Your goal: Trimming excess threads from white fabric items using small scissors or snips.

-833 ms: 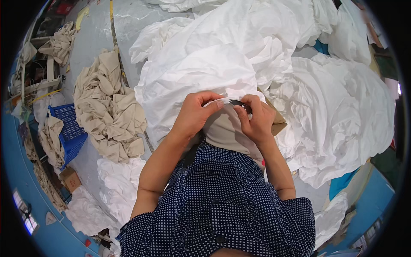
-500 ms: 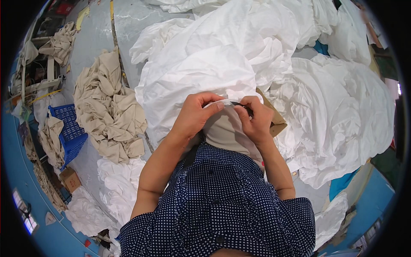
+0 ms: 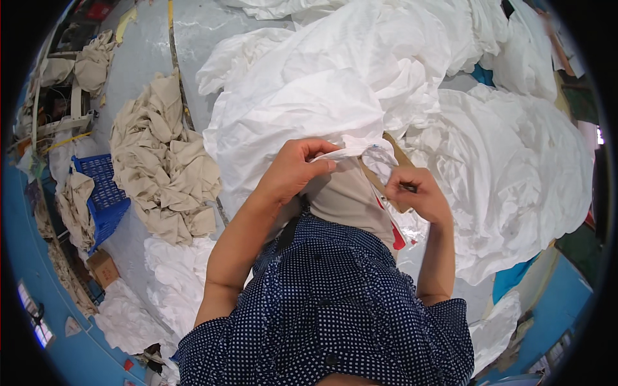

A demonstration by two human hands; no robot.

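Left hand [image 3: 294,170] pinches the near edge of the white cloth [image 3: 302,112], thumb against fingers, above beige trousers [image 3: 341,197]. Right hand [image 3: 425,196] curled near that edge's right end; cannot tell whether it grips anything. Cloth mounds forward over grey floor [image 3: 143,51]; beige heap [image 3: 161,164] leftward, blue basket [image 3: 111,215] farther left.

- White cloth [image 3: 290,106]: thin, soft-looking, matt and finely creased, running to the far edge of the surface
- Beige cloth [image 3: 164,154]: matt, heavier-looking, thickly crumpled, towards the surface's left edge
- Grey surface [image 3: 138,64]: smooth and hard-looking, with glossy glints near its far edge
- Blue basket [image 3: 109,193]: slotted plastic with a slight sheen, by the surface's left edge
- Small brown box [image 3: 103,269]: matt cardboard, towards the near left corner
- The person's dotted shirt [image 3: 328,289]: matt woven cloth, gathered into soft folds
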